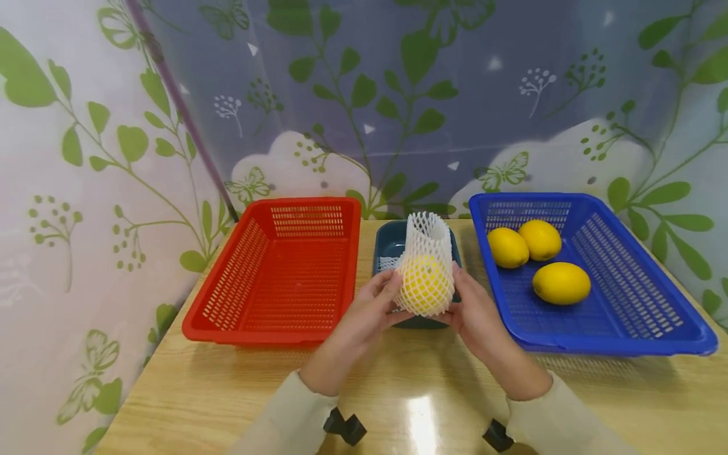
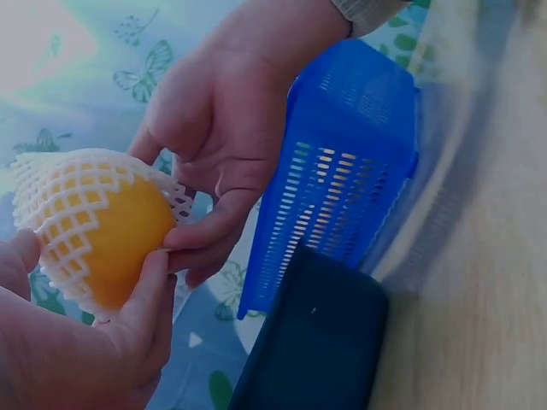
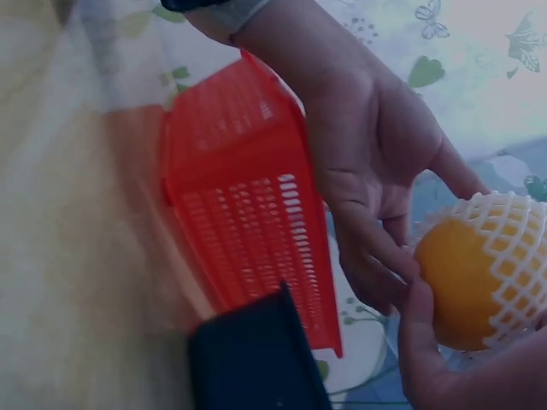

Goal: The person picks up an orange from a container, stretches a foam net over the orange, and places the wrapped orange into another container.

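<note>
Both hands hold a yellow lemon (image 1: 428,287) inside a white foam net sleeve (image 1: 428,230), above the front of a dark teal tray. My left hand (image 1: 366,313) grips its left side and my right hand (image 1: 479,313) its right, with fingers underneath. The sleeve's upper end stands up, loose and open, above the fruit. In the left wrist view, the lemon's bare end (image 2: 132,239) shows out of the mesh, with fingertips of both hands touching it. The right wrist view also shows bare lemon skin (image 3: 453,282) beside the netting.
The teal tray (image 1: 391,235) holds more white foam netting (image 1: 388,263), partly hidden by the hands. To its left stands a red basket (image 1: 284,284). A blue basket (image 1: 614,316) on the right holds three lemons (image 1: 562,283). A patterned curtain hangs behind the wooden table (image 1: 188,392).
</note>
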The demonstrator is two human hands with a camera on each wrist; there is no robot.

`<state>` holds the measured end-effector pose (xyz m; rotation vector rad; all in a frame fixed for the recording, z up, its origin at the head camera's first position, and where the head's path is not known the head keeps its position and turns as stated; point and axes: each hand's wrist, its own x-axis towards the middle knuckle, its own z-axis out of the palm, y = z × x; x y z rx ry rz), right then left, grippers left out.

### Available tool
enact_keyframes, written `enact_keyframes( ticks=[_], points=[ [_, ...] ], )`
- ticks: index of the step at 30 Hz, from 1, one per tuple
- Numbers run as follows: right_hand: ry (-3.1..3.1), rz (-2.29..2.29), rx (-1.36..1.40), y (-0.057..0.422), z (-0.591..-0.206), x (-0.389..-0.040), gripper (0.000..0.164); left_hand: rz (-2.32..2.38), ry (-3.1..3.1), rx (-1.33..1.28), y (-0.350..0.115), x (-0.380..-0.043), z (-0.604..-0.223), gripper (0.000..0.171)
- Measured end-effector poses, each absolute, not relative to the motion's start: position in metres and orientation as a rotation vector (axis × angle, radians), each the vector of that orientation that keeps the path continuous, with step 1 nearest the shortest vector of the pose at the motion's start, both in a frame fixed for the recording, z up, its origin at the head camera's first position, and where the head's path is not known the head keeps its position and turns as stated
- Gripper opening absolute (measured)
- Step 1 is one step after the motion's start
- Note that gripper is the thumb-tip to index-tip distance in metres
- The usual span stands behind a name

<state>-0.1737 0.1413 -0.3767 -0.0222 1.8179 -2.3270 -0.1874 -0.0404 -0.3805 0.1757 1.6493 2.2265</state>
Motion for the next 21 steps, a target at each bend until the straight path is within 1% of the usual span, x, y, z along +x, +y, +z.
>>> enact_keyframes(
  ticks=[6,10,12,17,21],
  points=[
    [1.905,-2.286,-0.065,0.149,-0.367,-0.188,0.07,2.287,1.642,0.136,-0.028,-0.201,-0.377,0.049],
    [1.866,-2.297,-0.09,0.151,-0.368,-0.192,0.071,2.295,1.622,0.15,-0.027,-0.203,-0.376,0.049],
    [1.846,-2.305,-0.107,0.152,-0.37,-0.192,0.069,2.279,1.626,0.171,-0.028,-0.202,-0.377,0.049],
    [1.766,-2.345,-0.16,0.149,-0.374,-0.193,0.056,2.273,1.653,0.209,-0.034,-0.2,-0.376,0.051],
    [1.625,-2.385,-0.158,0.147,-0.374,-0.194,0.052,2.285,1.663,0.221,-0.037,-0.201,-0.374,0.051]
  ],
)
